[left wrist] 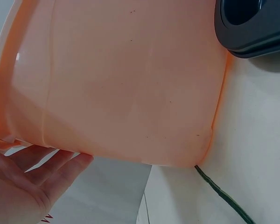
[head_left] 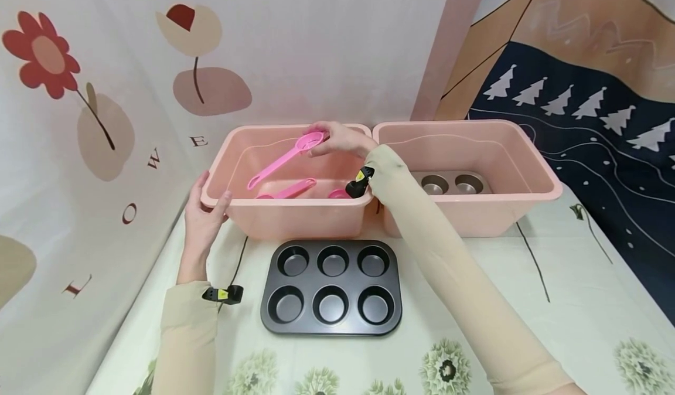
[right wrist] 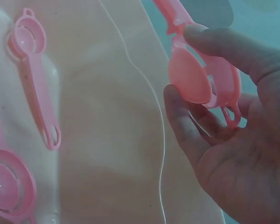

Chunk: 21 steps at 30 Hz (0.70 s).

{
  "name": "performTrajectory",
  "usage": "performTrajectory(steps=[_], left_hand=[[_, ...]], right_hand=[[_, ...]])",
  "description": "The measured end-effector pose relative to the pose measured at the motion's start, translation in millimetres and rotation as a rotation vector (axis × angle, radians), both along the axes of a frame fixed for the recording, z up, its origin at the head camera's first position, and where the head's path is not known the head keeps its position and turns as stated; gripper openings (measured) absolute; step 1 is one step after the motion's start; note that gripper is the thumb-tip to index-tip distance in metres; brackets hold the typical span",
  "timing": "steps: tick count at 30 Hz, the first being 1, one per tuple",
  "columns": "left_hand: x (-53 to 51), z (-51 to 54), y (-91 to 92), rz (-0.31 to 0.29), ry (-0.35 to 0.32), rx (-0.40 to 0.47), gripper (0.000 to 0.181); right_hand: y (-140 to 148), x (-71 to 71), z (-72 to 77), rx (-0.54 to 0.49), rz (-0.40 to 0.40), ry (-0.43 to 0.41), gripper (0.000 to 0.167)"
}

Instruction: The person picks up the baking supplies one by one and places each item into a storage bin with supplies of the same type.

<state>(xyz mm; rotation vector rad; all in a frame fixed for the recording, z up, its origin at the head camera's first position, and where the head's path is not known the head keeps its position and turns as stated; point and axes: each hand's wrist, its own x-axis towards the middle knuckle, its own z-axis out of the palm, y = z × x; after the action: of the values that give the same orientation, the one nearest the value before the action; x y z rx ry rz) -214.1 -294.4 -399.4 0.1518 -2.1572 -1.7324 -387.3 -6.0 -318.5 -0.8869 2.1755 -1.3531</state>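
Observation:
My right hand (head_left: 341,138) pinches the round slotted end of a pink egg separator (head_left: 307,142) above the left pink bin (head_left: 295,219); its long handle slants down to the left. The right wrist view shows thumb and fingers around that pink separator (right wrist: 191,77). Inside the bin lie other pink separators, one with its handle (head_left: 295,189) toward the right, another (head_left: 338,194) near the front right. At the bin's left end, my left hand (head_left: 203,225) grips the rim, thumb on the front side; in the left wrist view its fingers (left wrist: 67,168) lie against the bin's outer wall.
A dark muffin tray (head_left: 331,286) with several cups lies in front of the left bin. A second pink bin (head_left: 474,216) stands beside it on the right, holding a brown muffin pan (head_left: 450,182). Printed cloth hangs behind.

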Motion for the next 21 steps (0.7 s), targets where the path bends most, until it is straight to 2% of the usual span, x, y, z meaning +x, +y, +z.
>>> performTrajectory(steps=[9, 16, 19, 21], left_hand=[[-4.5, -1.1, -0.4, -0.007, 0.006, 0.02, 0.073], [-1.6, -0.3, 1.4, -0.008, 0.005, 0.009, 0.073], [0.6, -0.4, 1.5, -0.004, 0.008, 0.007, 0.073], [1.7, -0.9, 1.7, -0.003, 0.009, 0.002, 0.073]], right_hand=[[3.8, 3.4, 0.9, 0.031, 0.061, -0.016, 0.056], [3.8, 3.5, -2.5, 0.011, 0.073, -0.174, 0.056], [3.5, 4.7, -2.6, 0.058, 0.088, -0.223, 0.052], [4.5, 5.6, -1.9, 0.115, 0.098, -0.228, 0.05]])
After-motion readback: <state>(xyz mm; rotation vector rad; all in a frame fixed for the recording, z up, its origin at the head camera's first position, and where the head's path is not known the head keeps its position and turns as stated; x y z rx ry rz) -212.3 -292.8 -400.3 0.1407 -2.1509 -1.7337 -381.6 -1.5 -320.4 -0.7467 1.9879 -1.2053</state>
